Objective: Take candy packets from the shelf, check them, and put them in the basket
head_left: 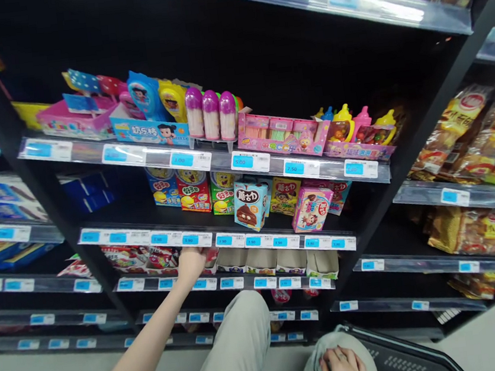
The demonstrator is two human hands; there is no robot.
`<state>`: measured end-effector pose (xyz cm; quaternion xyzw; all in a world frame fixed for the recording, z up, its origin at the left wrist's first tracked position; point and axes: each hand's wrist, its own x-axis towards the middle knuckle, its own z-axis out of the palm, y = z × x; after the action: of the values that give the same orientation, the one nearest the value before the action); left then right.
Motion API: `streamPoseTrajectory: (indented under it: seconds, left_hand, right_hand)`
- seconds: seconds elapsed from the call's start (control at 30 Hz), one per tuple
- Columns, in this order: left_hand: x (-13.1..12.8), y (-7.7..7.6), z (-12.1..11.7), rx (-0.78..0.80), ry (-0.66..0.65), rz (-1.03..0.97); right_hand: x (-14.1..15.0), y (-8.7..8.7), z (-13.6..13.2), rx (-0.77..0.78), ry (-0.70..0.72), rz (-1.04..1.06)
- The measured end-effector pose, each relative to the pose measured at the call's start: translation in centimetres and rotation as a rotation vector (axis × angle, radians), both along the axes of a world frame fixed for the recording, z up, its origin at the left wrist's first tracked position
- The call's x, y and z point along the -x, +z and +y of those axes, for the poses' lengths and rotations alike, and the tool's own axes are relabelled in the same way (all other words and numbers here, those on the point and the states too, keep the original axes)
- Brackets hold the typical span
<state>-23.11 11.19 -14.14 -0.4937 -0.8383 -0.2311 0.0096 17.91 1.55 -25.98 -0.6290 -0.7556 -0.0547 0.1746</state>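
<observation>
- head view: red packets (pixel 133 259) lie side by side on a lower shelf (pixel 248 284), beneath the price-label rail (pixel 303 241) of the shelf above.
- left hand (pixel 191 262) is the nearer one by far, reaching in under that rail at the right end of the row.
- the packets spread leftward from the left hand, the closest just beside it; the row runs sideways along the shelf, across the line of the forearm (pixel 157 330). one packet's own long axis is hard to tell.
- the left fingertips go out of sight under the rail, so i cannot tell how far apart they are, whether they touch a packet, or whether they hold one.
- something red also shows just to the right of the left hand; what it is, i cannot make out.
- farther right on the same shelf stand open cardboard trays (pixel 231 260).
- one shelf up, small boxes stand upright, a pale blue carton (pixel 248 206) near the front.
- right hand (pixel 343 368) rests on the right knee (pixel 359 345), well apart from the packets, fingers loosely bent; whether anything is tucked under them is unclear.
- beside that knee is a dark basket (pixel 404 361).
</observation>
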Motion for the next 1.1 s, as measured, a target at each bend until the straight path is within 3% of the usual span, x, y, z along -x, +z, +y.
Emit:
streamPoseTrajectory:
  seconds: [0.07, 0.17, 0.27, 0.3, 0.37, 0.47, 0.57, 0.63, 0.73, 0.83, 0.9, 0.97, 1.03, 1.1]
  left_hand:
    - [-0.2, 0.5, -2.2, 0.067, 0.018, 0.028]
    - [-0.9, 1.4, -6.2, 0.188, 0.003, 0.069]
    - [-3.0, 2.4, -9.7, 0.258, -0.048, 0.097]
    - [-4.2, 2.6, -10.6, 0.269, -0.082, 0.095]
    - [-7.3, 2.9, -12.0, 0.244, -0.217, 0.088]
    - [-13.0, 2.1, -12.9, 0.058, -0.502, 0.113]
    - [-17.8, 0.5, -12.8, -0.104, -0.834, 0.036]
    - [-19.9, -0.5, -12.0, -0.127, -0.974, -0.07]
    - [-21.3, -1.5, -10.1, -0.069, -1.113, -0.365]
    - [-21.5, -2.9, -8.1, 0.016, -1.031, -0.946]
    - [-21.7, -4.1, -7.4, 0.047, -0.94, -1.393]
    - [-21.9, -5.2, -7.3, 0.05, -0.866, -1.687]
    - [-21.9, -6.2, -7.2, 0.059, -0.819, -1.751]
    - [-21.6, -7.0, -6.8, 0.079, -0.783, -1.676]
  right_hand:
    - [0.0, 1.0, -0.2, 0.087, -0.002, 0.096]
    - [1.1, 3.1, -0.5, 0.364, -0.016, 0.411]
    - [4.4, 6.2, -0.4, 0.614, 0.119, 0.723]
    - [5.9, 7.3, -0.2, 0.691, 0.193, 0.929]
    - [8.8, 9.7, 0.5, 0.955, 0.2, 1.333]
    - [11.1, 11.9, 1.7, 1.149, 0.242, 1.801]
    - [9.9, 11.0, 2.6, 1.069, 0.251, 2.016]
    - [7.5, 8.9, 3.0, 0.899, 0.107, 2.022]
    - [3.5, 5.6, 3.0, 0.651, 0.014, 1.967]
    - [0.7, 4.0, 2.7, 0.51, -0.011, 1.885]
    - [0.0, 4.1, 2.6, 0.48, -0.005, 1.874]
    - [0.2, 4.3, 2.6, 0.5, 0.025, 1.874]
    - [0.8, 4.2, 2.8, 0.537, 0.056, 1.837]
    - [1.2, 3.5, 3.2, 0.543, 0.055, 1.739]
